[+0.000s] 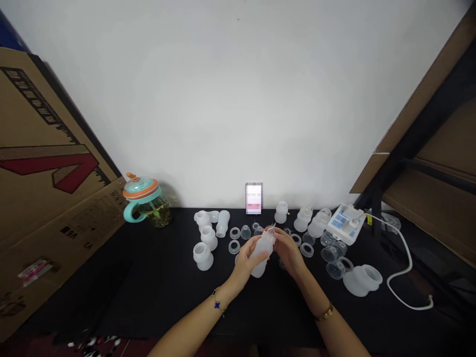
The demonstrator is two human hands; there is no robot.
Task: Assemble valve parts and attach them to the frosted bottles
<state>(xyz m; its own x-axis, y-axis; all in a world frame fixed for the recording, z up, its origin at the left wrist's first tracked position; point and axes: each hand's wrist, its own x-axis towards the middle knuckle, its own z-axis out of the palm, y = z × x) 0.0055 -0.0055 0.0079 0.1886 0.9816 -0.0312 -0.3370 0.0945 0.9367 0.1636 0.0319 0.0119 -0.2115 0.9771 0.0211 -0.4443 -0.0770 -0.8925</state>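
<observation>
While a frosted, rounded bottle is gripped by the left hand, its top is pinched by right-hand fingers above the black surface.

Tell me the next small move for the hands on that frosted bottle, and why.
Probably seat the small part at the bottle's mouth. The left hand grips the frosted bottle around its body, tilted, while the right hand pinches at its top end. What the right hand pinches is too small to tell; loose rings lie beside them.
</observation>
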